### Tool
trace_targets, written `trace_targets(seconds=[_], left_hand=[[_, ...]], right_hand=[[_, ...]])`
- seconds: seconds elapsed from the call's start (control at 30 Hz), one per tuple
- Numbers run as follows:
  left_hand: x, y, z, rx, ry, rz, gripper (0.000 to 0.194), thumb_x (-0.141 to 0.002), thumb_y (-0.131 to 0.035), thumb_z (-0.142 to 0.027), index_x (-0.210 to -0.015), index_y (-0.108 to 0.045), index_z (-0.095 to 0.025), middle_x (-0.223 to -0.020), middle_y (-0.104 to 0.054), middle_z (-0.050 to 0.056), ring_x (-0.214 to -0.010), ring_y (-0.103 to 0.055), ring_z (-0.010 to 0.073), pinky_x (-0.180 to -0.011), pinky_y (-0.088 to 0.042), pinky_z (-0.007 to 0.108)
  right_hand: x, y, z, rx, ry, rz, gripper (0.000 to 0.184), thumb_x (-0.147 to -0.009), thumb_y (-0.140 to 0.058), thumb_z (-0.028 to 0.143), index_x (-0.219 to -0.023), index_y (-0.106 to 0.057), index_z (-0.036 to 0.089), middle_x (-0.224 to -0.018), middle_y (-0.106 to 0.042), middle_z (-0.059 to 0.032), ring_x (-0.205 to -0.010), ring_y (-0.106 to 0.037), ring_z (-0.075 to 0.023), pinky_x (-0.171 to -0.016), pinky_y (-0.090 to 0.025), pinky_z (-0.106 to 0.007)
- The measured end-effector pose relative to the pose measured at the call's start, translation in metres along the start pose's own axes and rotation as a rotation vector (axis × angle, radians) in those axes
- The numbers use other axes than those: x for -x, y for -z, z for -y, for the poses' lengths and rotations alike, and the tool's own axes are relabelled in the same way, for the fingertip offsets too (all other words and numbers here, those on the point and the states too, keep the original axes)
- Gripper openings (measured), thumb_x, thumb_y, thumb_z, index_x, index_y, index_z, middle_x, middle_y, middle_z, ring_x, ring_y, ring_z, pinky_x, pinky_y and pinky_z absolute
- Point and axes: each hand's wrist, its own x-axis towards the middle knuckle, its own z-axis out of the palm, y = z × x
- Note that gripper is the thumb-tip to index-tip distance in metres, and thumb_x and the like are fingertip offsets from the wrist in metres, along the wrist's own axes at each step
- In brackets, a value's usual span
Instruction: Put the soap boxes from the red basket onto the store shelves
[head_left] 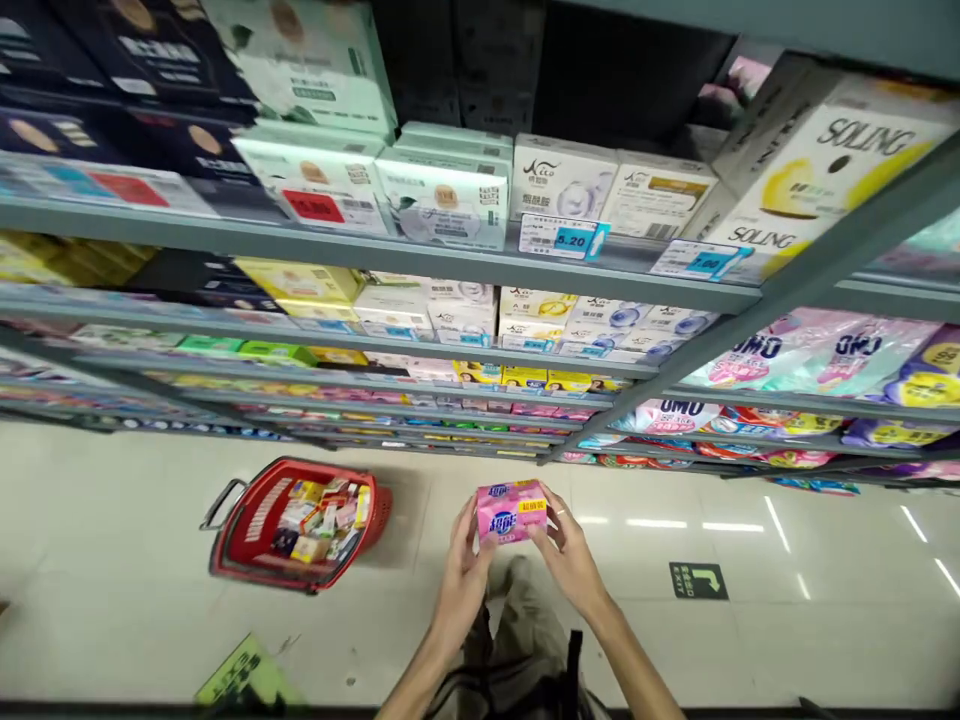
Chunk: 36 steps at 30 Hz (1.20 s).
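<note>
Between both hands I hold a pink pack of soap (513,512) with a blue logo and a yellow label, in front of my body above the floor. My left hand (466,545) grips its left end, thumb on the near face. My right hand (561,540) is closed round the right end, with a ring on one finger. To the left on the floor stands a red shopping basket (379,510) with several small boxes inside and a handle at its far left side.
Shelves (450,258) of boxed soaps run across the front, with price tags (564,238) on their edges. Bagged detergent (795,350) fills the right bay. A grey upright (795,265) parts the bays. Green exit signs (698,580) lie on the tiled floor (630,610).
</note>
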Motion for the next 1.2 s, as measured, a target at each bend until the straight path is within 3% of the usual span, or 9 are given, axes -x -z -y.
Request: trace_targets(seconds=[0.1,0.2,0.33,0.47,0.57,0.67,0.83,1.03,1.2], left_hand=[[-0.053,0.011,0.023,-0.052,-0.017,0.032,0.067,-0.095,-0.069,-0.055,-0.154,-0.052,-0.027,-0.163,-0.050,0.012,-0.154,-0.043,0.0313,-0.130,-0.031,0.048],[-0.104,0.021,0.064,-0.126,-0.101,0.043,0.064,-0.096,-0.067,-0.054,-0.153,-0.054,-0.027,-0.159,-0.053,0.011,-0.151,-0.046,0.0301,-0.128,-0.033,0.047],[-0.163,0.029,0.148,-0.217,-0.165,0.043,0.059,-0.098,-0.065,-0.052,-0.151,-0.055,-0.029,-0.158,-0.051,0.010,-0.149,-0.049,0.0282,-0.122,-0.042,0.042],[-0.220,0.029,0.247,-0.120,-0.262,0.035,0.056,-0.099,-0.066,-0.047,-0.148,-0.049,-0.027,-0.155,-0.056,0.013,-0.143,-0.055,0.0270,-0.117,-0.048,0.042],[-0.261,0.028,0.309,-0.027,-0.349,0.073,0.048,-0.097,-0.069,-0.043,-0.140,-0.054,-0.025,-0.149,-0.061,0.013,-0.140,-0.058,0.0280,-0.115,-0.050,0.044],[-0.293,0.029,0.351,-0.008,-0.436,0.094,0.047,-0.096,-0.071,-0.039,-0.140,-0.057,-0.028,-0.152,-0.060,0.011,-0.142,-0.057,0.0295,-0.115,-0.051,0.043],[-0.317,0.029,0.375,-0.028,-0.564,0.128,0.045,-0.098,-0.068,-0.036,-0.140,-0.057,-0.026,-0.148,-0.063,0.010,-0.141,-0.059,0.0296,-0.114,-0.054,0.042],[-0.313,0.023,0.361,-0.157,-0.760,0.120,0.048,-0.100,-0.065,-0.038,-0.146,-0.058,-0.025,-0.150,-0.056,0.011,-0.142,-0.056,0.0270,-0.113,-0.055,0.039],[-0.317,0.021,0.343,-0.366,-0.888,0.130,0.046,-0.102,-0.059,-0.035,-0.147,-0.062,-0.023,-0.132,-0.058,0.011,-0.125,-0.064,0.0238,-0.109,-0.056,0.038]], right_hand=[[-0.038,-0.007,-0.034,0.031,-0.010,-0.096,0.059,-0.096,-0.071,0.044,-0.151,-0.051,0.034,-0.156,-0.055,-0.0105,-0.137,-0.060,-0.0270,-0.108,-0.057,-0.045],[-0.075,-0.009,-0.090,-0.006,0.018,-0.171,0.056,-0.094,-0.075,0.043,-0.143,-0.053,0.032,-0.149,-0.061,-0.0113,-0.134,-0.063,-0.0269,-0.107,-0.058,-0.046],[-0.116,0.000,-0.195,-0.069,0.065,-0.218,0.050,-0.094,-0.076,0.040,-0.138,-0.054,0.033,-0.145,-0.065,-0.0098,-0.131,-0.066,-0.0251,-0.106,-0.058,-0.044],[-0.155,0.018,-0.300,-0.064,0.188,-0.253,0.051,-0.094,-0.077,0.036,-0.140,-0.055,0.032,-0.148,-0.064,-0.0094,-0.136,-0.063,-0.0250,-0.110,-0.057,-0.044],[-0.181,0.034,-0.363,-0.011,0.310,-0.225,0.058,-0.095,-0.075,0.031,-0.147,-0.050,0.033,-0.149,-0.063,-0.0089,-0.136,-0.062,-0.0245,-0.111,-0.058,-0.044],[-0.202,0.045,-0.408,0.052,0.447,-0.227,0.064,-0.094,-0.077,0.028,-0.151,-0.048,0.033,-0.151,-0.061,-0.0101,-0.136,-0.062,-0.0269,-0.110,-0.060,-0.047],[-0.219,0.047,-0.436,0.092,0.545,-0.295,0.065,-0.092,-0.079,0.034,-0.152,-0.053,0.031,-0.147,-0.064,-0.0107,-0.133,-0.065,-0.0317,-0.106,-0.063,-0.053],[-0.220,0.057,-0.409,0.229,0.706,-0.365,0.050,-0.095,-0.074,0.038,-0.143,-0.066,0.032,-0.148,-0.055,-0.0082,-0.131,-0.064,-0.0280,-0.107,-0.062,-0.042],[-0.224,0.069,-0.386,0.479,0.858,-0.512,0.045,-0.098,-0.068,0.038,-0.142,-0.067,0.030,-0.134,-0.065,-0.0097,-0.125,-0.064,-0.0290,-0.115,-0.052,-0.050]])
